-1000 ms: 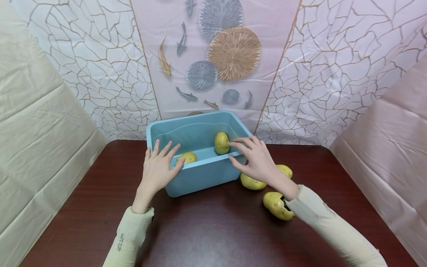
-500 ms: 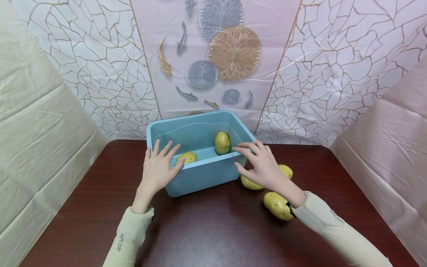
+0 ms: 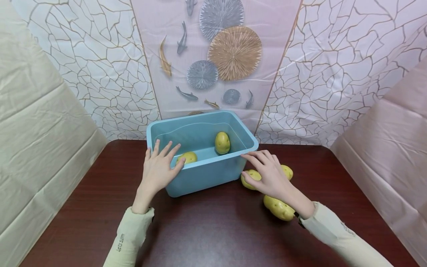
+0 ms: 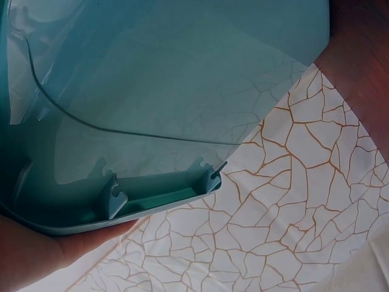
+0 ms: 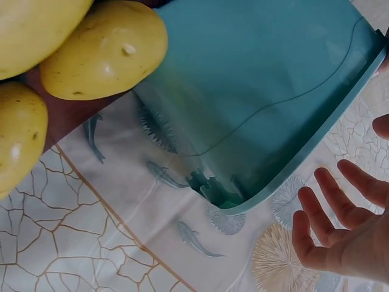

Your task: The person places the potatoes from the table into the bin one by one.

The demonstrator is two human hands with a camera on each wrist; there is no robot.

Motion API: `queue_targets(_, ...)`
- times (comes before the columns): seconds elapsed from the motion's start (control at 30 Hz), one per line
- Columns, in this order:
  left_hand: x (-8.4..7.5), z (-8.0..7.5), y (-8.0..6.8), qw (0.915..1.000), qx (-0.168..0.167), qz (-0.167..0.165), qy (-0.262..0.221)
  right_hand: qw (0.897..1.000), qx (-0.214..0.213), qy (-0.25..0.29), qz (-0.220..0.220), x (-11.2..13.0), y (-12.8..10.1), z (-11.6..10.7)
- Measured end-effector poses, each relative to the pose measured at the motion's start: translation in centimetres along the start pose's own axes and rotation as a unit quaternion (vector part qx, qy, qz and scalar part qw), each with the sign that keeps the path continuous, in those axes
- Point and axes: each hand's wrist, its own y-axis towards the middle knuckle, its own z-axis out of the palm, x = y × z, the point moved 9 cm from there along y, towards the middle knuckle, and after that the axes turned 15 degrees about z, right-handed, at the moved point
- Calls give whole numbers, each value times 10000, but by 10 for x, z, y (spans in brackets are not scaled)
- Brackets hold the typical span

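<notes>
L hand (image 3: 156,170), fingers spread, at L rim of light-blue rectangular plastic bin (image 3: 203,180) w/ 2 yellow oval potatoes (image 3: 222,143) inside. R hand (image 3: 271,176), wide & holding nothing, is nearer 3 more potatoes (image 5: 106,52) R of bin; front potato (image 3: 279,209) slants lengthwise away.

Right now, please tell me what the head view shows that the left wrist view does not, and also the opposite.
Only the head view: the right hand, two potatoes inside the blue bin, more potatoes on the table to its right, and the printed fish on the cloth behind.

Only the left wrist view: small notched ribs under the bin's rim.

Both: the blue bin, part of the left hand, some table and the cloth's cracked pattern.
</notes>
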Motion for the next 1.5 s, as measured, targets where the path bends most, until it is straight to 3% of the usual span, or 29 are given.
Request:
queue_targets(0.7,0,0,-1,9999,-124,25,28,9996,185,-106,209,-15,-18,1)
queue_targets(1.5,-1,-2,-1,9999,-125,31,-17,9961,535,-593,362,-36,-44,18)
